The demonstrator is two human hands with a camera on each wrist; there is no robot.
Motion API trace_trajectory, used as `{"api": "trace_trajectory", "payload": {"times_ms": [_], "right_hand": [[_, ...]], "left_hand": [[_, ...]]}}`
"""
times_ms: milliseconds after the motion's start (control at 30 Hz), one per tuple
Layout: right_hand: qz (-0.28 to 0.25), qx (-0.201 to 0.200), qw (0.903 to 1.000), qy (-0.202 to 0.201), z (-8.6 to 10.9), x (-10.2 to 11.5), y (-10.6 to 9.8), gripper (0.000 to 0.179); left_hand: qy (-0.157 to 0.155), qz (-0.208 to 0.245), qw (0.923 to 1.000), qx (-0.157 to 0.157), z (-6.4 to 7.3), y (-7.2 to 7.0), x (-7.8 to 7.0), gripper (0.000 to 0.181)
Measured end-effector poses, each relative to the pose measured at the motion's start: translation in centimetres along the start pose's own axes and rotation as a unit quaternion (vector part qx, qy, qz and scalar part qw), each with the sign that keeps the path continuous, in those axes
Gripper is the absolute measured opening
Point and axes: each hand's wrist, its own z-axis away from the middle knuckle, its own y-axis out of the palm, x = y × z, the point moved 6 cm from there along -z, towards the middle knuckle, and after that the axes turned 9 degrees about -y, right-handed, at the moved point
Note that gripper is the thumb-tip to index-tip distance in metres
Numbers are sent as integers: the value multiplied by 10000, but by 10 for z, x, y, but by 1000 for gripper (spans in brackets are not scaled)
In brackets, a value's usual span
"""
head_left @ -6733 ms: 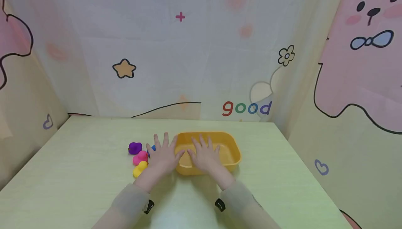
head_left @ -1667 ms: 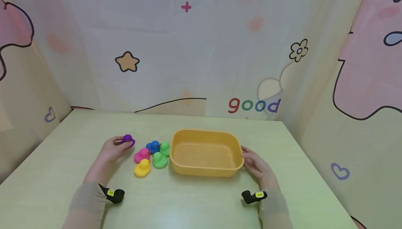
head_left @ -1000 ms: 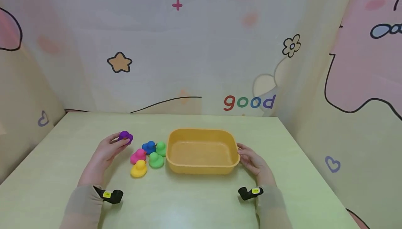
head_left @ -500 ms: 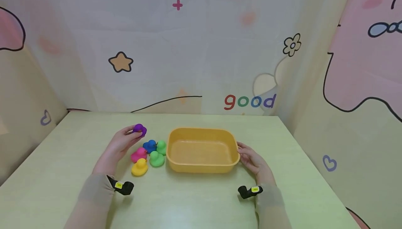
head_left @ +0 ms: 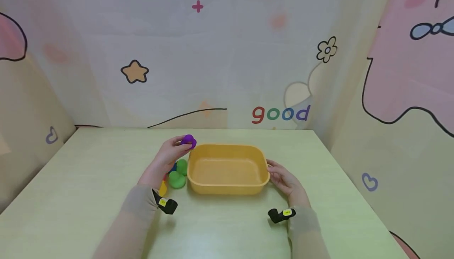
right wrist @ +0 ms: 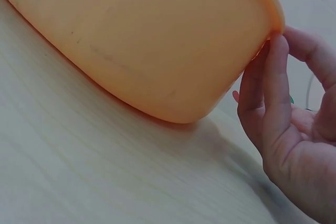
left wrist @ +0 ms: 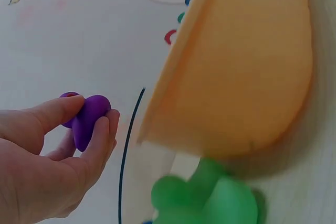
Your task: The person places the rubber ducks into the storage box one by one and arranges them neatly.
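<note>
My left hand (head_left: 167, 155) pinches a purple rubber duck (head_left: 188, 141) between thumb and fingers, raised just beside the back left corner of an orange-yellow plastic basin (head_left: 228, 190). In the left wrist view the duck (left wrist: 91, 116) sits at the fingertips, outside the basin wall (left wrist: 247, 77). At the basin's right end my right hand (head_left: 288, 182) grips the rim; the right wrist view has its fingers (right wrist: 277, 87) bent up against the underside of the rim. Inside, the basin holds nothing.
Two green ducks (head_left: 177, 180) stand against the basin's left side. Behind the left forearm, a blue duck (head_left: 173, 168) and a yellow duck (head_left: 162, 188) are partly hidden, and only a sliver of pink shows. A printed cloth wall (head_left: 227, 73) closes off the table's back.
My left hand has lifted the purple duck from the left and carried it right, up to the basin's corner. My right hand stays at the basin's right end.
</note>
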Motion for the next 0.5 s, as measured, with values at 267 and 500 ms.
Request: {"api": "trace_trajectory", "payload": {"times_ms": [267, 500], "right_hand": [[159, -92, 9998, 70, 0, 0, 2, 65], [193, -99, 9998, 28, 0, 1, 2, 52]], "left_hand": [[98, -102, 9997, 219, -6, 51, -6, 53], [118, -56, 9989, 444, -10, 98, -3, 49]]}}
